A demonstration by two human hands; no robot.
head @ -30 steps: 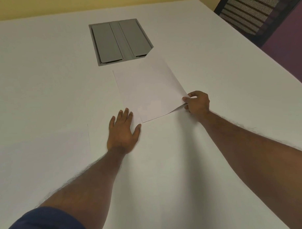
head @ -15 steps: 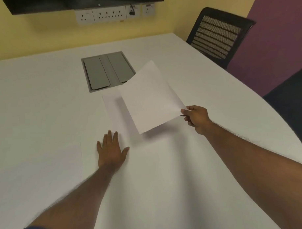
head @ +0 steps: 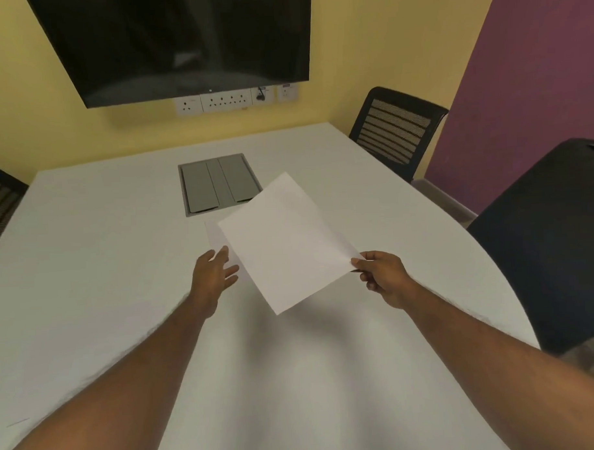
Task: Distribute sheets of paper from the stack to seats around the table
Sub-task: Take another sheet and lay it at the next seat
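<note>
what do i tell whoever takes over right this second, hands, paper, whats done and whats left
Right hand: pinches the near right corner of one sheet, held clear above the table.
Left hand: open, fingers straight, holds nothing, by the near edge of the stack.
Stack: lies flat just this side of the grey hatch, mostly hidden under the lifted sheet.
Done: one sheet is off the stack.
Left: lay it at a seat, probably by the mesh chair or the dark chair on the right, where no paper shows; then go on with the other seats.
</note>
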